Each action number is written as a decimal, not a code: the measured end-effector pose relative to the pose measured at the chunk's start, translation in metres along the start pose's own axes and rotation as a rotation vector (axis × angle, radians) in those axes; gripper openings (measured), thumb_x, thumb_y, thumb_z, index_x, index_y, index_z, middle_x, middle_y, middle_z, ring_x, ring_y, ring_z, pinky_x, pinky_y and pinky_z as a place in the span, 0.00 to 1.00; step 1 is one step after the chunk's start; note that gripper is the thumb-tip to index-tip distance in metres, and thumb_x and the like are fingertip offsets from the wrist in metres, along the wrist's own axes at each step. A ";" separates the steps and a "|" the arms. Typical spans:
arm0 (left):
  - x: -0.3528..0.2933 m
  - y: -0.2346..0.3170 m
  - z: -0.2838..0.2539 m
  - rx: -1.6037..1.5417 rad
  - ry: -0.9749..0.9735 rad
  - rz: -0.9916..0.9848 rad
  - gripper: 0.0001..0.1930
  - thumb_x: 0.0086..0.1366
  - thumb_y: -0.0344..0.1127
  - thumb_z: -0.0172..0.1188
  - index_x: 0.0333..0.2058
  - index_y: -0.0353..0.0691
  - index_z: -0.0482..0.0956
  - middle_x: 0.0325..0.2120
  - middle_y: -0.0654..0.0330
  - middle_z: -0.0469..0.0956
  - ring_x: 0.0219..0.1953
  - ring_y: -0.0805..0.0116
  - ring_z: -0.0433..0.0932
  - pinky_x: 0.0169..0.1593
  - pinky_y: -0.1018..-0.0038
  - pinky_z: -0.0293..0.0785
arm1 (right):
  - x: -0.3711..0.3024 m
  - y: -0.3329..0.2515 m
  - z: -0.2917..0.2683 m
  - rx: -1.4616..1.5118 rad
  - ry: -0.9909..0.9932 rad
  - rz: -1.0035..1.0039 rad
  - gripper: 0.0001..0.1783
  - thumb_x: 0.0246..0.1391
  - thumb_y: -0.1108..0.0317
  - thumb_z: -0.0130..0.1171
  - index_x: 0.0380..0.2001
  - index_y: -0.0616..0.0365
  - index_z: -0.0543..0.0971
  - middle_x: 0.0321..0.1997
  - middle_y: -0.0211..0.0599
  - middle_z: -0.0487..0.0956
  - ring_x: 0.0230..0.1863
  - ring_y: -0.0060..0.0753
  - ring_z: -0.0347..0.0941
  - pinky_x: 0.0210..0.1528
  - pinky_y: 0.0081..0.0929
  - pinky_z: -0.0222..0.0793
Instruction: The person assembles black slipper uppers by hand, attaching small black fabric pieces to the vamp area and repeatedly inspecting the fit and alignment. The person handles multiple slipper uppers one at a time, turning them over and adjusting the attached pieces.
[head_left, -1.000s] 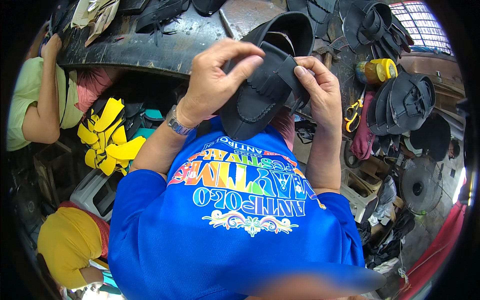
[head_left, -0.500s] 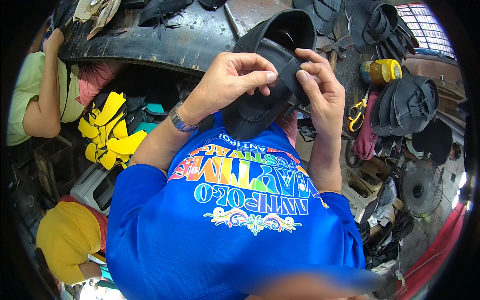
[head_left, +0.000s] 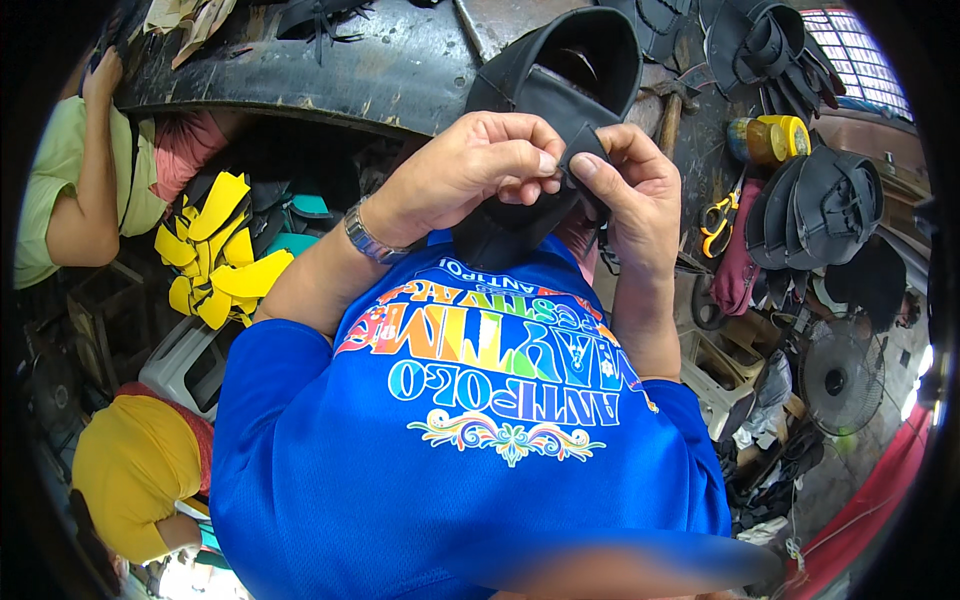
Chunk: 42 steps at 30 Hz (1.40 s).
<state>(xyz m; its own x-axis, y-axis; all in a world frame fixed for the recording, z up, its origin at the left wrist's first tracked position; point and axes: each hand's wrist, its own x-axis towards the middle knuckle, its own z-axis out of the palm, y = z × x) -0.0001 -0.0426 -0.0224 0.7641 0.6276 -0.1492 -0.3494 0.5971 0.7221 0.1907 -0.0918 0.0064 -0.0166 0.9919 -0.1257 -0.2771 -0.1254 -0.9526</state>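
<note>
A black leather shoe upper [head_left: 548,97] rests against the near edge of the dark worktable, its wide opening facing away from me and its other end low over my blue shirt. My right hand [head_left: 642,195] grips a flap of it, thumb on top and fingers bent behind. My left hand [head_left: 475,170], with a metal watch at the wrist, is closed in a pinch right beside the right thumb at that flap's edge. Whatever sits between the left fingertips is too small to make out.
To the right are a hammer [head_left: 673,115], yellow-handled scissors [head_left: 718,222], a yellow-lidded jar [head_left: 768,140] and stacked black uppers [head_left: 820,210]. Yellow cut pieces [head_left: 215,250] lie at left. One person in light green [head_left: 75,190] sits left; another wears yellow [head_left: 135,475].
My left hand has moved slightly right, its fingertips now meeting the right thumb at the flap. The right fingers have curled down closer around the leather. The upper has shifted slightly.
</note>
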 end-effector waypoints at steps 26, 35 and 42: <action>-0.004 -0.003 0.019 0.492 0.214 0.206 0.06 0.67 0.30 0.60 0.39 0.34 0.78 0.27 0.64 0.80 0.24 0.80 0.79 0.27 0.84 0.74 | -0.001 0.007 0.012 -0.404 0.090 -0.255 0.09 0.55 0.74 0.67 0.36 0.63 0.77 0.27 0.23 0.76 0.22 0.08 0.67 0.23 0.09 0.60; -0.038 0.036 -0.006 0.514 0.132 0.053 0.07 0.65 0.32 0.63 0.40 0.36 0.82 0.26 0.63 0.80 0.25 0.78 0.79 0.29 0.82 0.74 | 0.039 -0.011 -0.002 -0.495 -0.019 -0.171 0.10 0.57 0.70 0.65 0.39 0.63 0.78 0.30 0.25 0.78 0.26 0.09 0.70 0.24 0.12 0.63; -0.023 -0.007 -0.050 0.001 0.304 0.174 0.27 0.70 0.36 0.57 0.64 0.33 0.63 0.59 0.52 0.70 0.62 0.68 0.69 0.64 0.72 0.66 | 0.033 -0.021 -0.020 -0.331 -0.098 -0.026 0.09 0.58 0.71 0.63 0.40 0.64 0.78 0.34 0.30 0.79 0.36 0.17 0.75 0.40 0.18 0.72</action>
<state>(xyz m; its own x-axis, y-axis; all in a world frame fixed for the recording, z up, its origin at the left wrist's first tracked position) -0.0423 -0.0357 -0.0578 0.4964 0.8403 -0.2179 -0.4597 0.4674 0.7551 0.2146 -0.0573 0.0165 -0.1100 0.9899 -0.0889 0.0483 -0.0840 -0.9953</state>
